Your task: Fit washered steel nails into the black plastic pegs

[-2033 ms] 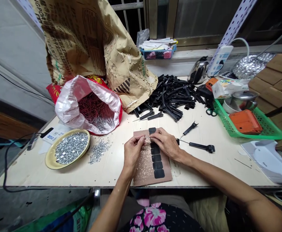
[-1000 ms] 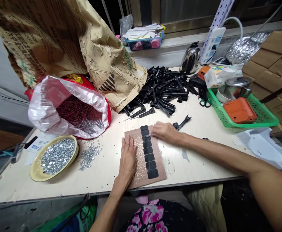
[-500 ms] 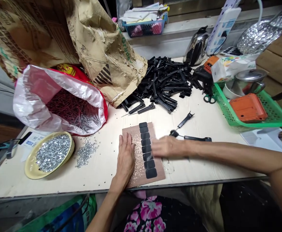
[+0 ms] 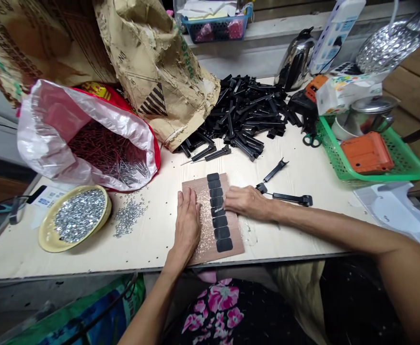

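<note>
A brown board point(image 4: 235, 239) lies on the table in front of me, with a column of black pads point(image 4: 220, 221) down its middle. My left hand point(image 4: 187, 223) rests flat on the board's left side, fingers stretched out. My right hand point(image 4: 246, 201) sits at the board's right edge, its fingers pinched together over the pads on a thin metal pin point(image 4: 217, 210). Just right of that hand lie a black handled tool point(image 4: 291, 197) and a loose black plastic part point(image 4: 275, 170).
A heap of black plastic parts point(image 4: 246, 112) lies behind the board. At the left are a bag of red-tipped pins point(image 4: 105, 153), a yellow plate of small metal nuts point(image 4: 75, 223) and loose nuts point(image 4: 129, 218). A paper sack point(image 4: 152, 62), kettle point(image 4: 296, 57), scissors point(image 4: 311, 140) and green basket point(image 4: 375, 173) stand around.
Both hands left their joint pinch on the pin. My left hand went flat on the board. My right hand slid down the black pads and back up.
</note>
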`<state>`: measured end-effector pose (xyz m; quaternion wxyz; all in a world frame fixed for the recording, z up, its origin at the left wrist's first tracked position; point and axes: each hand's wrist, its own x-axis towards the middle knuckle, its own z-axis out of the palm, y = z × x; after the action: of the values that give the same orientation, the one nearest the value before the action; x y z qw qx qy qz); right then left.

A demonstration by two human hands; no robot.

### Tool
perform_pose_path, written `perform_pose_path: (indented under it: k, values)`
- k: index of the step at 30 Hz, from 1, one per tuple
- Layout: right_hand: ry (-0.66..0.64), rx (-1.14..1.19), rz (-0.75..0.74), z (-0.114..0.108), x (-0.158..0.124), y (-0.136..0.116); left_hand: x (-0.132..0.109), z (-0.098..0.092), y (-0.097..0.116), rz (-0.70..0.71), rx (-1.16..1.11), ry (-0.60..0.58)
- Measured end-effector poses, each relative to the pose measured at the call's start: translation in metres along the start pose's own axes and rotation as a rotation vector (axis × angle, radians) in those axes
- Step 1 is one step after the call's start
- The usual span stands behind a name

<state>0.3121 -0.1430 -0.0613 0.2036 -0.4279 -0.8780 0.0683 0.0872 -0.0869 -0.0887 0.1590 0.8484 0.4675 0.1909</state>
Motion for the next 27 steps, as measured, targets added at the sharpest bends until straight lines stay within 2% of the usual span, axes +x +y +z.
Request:
perform_pose_path:
  k: [1,4,6,9,11,13,15,18,21,24,27]
  values:
    - [-0.008,0.013,0.018,-0.001,0.000,-0.005,0.000,0.000,-0.001,0.002,-0.007,0.007]
    - [-0.097,0.088,-0.121,-0.006,-0.006,-0.020,-0.001,0.001,-0.001,0.009,-0.028,0.028]
    - [-0.132,0.142,-0.139,-0.014,-0.015,-0.023,-0.002,0.000,-0.001,0.004,-0.025,0.024]
    - [-0.147,0.146,0.073,-0.034,-0.036,-0.011,-0.004,-0.001,-0.001,-0.015,-0.011,0.020]
    - [-0.192,0.070,0.159,-0.051,-0.045,0.002,-0.005,0.000,-0.002,-0.028,-0.019,0.030]
    - [-0.207,-0.011,0.190,-0.065,-0.043,0.014,-0.006,0.002,-0.004,-0.038,-0.039,0.039]
    - [-0.155,-0.071,0.208,-0.071,-0.026,0.024,-0.007,0.005,-0.004,-0.045,-0.058,0.039]
    - [-0.001,-0.136,0.234,-0.057,0.025,0.042,-0.010,0.006,-0.002,-0.047,-0.077,0.042]
    - [0.059,-0.252,0.232,-0.023,0.081,0.065,-0.012,-0.004,0.000,-0.009,-0.090,0.060]
    - [0.017,-0.370,0.244,0.010,0.116,0.084,-0.006,-0.028,-0.012,-0.054,-0.042,0.169]
    - [-0.005,-0.383,0.262,0.025,0.126,0.093,0.007,-0.061,-0.044,-0.239,0.082,0.334]
